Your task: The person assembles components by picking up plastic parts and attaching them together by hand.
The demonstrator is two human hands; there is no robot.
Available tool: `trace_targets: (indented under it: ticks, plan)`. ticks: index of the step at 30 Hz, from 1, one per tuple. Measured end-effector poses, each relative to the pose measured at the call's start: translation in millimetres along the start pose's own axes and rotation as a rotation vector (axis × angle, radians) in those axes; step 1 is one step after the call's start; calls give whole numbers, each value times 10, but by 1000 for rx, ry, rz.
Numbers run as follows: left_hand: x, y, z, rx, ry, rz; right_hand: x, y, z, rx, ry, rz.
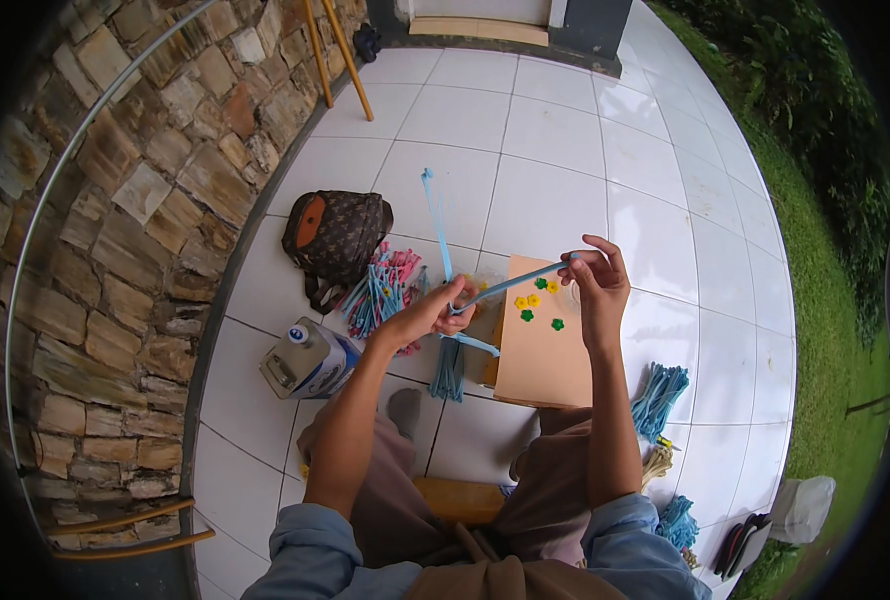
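Observation:
My left hand (445, 306) is closed around the middle of a light blue ribbon-like strip (515, 284). A loose length of it stands up above that hand, and another short end hangs below. At the right, my right hand (601, 280) pinches the far end of the strip between thumb and fingertips, the other fingers raised. The strip runs fairly straight between both hands. Beneath them lies a peach-coloured board (545, 375) on what looks like a box. Several small flower shapes rest on it, such as a yellow flower (522, 303) and a green flower (558, 324).
Left of the board lie a pink-and-blue bundle (380, 290) and a blue bundle (447, 375). A brown backpack (335, 240) and a metal can (310, 360) stand farther left. More blue bundles (659, 400) lie at the right. A stone wall (115, 200) borders the tiled floor.

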State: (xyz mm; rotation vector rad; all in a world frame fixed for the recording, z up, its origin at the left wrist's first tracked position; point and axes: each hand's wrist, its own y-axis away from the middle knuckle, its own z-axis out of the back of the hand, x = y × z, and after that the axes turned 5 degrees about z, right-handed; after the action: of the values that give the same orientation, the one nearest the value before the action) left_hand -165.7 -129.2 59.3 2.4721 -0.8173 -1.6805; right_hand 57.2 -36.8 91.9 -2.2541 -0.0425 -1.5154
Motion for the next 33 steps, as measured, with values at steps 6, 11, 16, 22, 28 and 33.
trace_targets:
  ticks: [6, 11, 16, 22, 28, 33]
  plan:
    - [-169, 11, -99, -52, 167, -166, -18, -10, 89, -137, -138, 50]
    - [-99, -27, -46, -239, -97, -315, 15, 14, -112, -162, -173, -104]
    - [-51, -116, -183, -611, -398, -533, -86, 49, -187, 126, -42, -223]
    - [-11, -113, -126, -575, -811, -574, -209, 19, -117, -105, -134, -332]
    - [-26, -89, -176, -575, -860, -567, -217, 0, -43, -97, -178, -275]
    - [-62, -58, -203, -582, -991, -549, -188, -1, -47, -105, -110, -246]
